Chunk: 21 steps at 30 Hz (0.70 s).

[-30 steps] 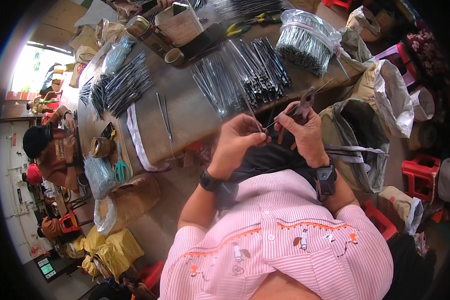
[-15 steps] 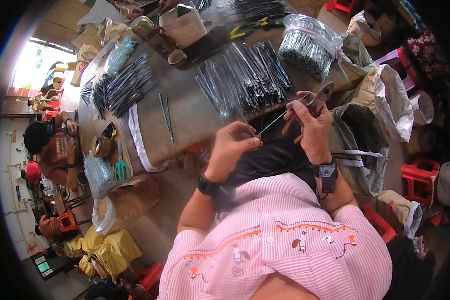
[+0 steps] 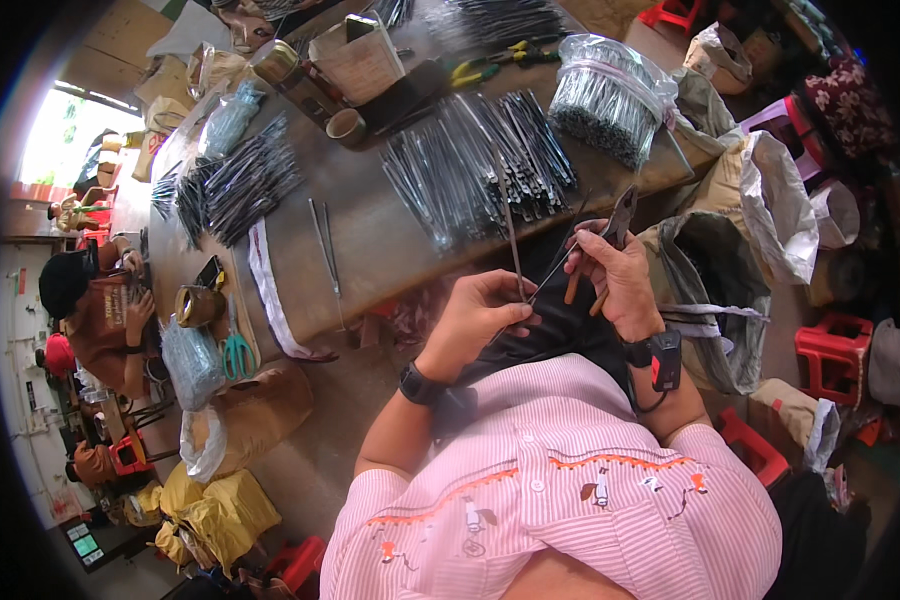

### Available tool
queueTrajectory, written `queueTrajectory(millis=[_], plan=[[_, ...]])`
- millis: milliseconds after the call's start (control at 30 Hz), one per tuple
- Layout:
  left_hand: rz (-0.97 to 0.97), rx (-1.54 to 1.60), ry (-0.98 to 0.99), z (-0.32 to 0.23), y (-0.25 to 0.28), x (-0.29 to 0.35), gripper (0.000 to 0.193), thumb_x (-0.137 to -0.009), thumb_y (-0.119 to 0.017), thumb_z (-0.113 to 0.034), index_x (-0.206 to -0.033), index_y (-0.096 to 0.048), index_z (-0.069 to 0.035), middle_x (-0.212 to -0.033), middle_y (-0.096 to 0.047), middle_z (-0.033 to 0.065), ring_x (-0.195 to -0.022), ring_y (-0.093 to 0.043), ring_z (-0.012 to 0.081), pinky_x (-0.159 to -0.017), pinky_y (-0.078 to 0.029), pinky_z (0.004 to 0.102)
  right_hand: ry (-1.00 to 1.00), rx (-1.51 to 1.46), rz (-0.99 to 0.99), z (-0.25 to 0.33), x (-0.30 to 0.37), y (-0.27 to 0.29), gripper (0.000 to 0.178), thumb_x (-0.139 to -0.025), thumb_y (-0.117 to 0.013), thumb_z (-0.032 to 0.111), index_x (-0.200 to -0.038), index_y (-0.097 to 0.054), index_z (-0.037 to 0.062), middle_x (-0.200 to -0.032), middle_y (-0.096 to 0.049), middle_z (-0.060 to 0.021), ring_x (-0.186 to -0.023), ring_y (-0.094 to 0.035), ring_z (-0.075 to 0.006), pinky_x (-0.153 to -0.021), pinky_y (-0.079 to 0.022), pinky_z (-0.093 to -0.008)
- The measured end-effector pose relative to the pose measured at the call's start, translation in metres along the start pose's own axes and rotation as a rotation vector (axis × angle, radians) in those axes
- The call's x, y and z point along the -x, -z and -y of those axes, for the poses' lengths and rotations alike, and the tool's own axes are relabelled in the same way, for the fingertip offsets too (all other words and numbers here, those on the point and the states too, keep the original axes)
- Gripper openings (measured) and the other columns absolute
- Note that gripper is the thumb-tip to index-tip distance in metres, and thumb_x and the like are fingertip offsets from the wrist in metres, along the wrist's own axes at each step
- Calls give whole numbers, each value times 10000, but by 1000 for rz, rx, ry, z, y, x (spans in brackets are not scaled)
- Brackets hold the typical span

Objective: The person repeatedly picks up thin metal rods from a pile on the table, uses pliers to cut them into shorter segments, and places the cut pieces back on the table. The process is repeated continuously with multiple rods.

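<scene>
left hand (image 3: 480, 315) pinching thin metal strip (image 3: 512, 235); right hand (image 3: 620, 275) clamped round orange-handled pliers (image 3: 625, 208).

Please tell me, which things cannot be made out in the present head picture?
Head view:
Pliers: middle of the handles, covered by the right hand.
Thin strips: whether they touch near the left hand, too small.
Grey sack: bottom, lost in shadow.
Co-worker's hands: what they hold, too small.

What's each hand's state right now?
Left hand: closed, pinching a thin metal strip.
Right hand: closed, holding pliers.
</scene>
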<state>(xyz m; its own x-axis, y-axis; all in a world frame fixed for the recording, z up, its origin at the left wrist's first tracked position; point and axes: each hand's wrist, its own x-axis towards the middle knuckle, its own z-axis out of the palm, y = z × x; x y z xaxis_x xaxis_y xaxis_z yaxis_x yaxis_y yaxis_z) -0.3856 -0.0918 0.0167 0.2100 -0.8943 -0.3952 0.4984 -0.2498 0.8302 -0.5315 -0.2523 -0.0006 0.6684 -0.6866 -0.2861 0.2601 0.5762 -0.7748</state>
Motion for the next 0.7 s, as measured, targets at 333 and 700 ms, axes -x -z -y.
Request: queueTrajectory(millis=[333, 700], plan=[[60, 8, 10, 0, -2, -1, 286, -815, -669, 20, -1098, -627, 26, -912, -683, 73, -772, -676, 135, -677, -548, 234, -86, 156, 40, -2, 1, -5, 244, -864, -693, 72, -1086, -617, 8, -893, -675, -108, -685, -647, -162, -634, -539, -268], [3, 467, 185, 2, -6, -7, 169, -932, -609, -132, -1066, -548, -48, -891, -614, 39, -761, -614, 120, -615, -491, 205, 78, 422, 30, -5, 3, -20, 188, -835, -733, 94, -954, -615, 9, -773, -656, -60, -640, -614, -115, -569, -493, -246]])
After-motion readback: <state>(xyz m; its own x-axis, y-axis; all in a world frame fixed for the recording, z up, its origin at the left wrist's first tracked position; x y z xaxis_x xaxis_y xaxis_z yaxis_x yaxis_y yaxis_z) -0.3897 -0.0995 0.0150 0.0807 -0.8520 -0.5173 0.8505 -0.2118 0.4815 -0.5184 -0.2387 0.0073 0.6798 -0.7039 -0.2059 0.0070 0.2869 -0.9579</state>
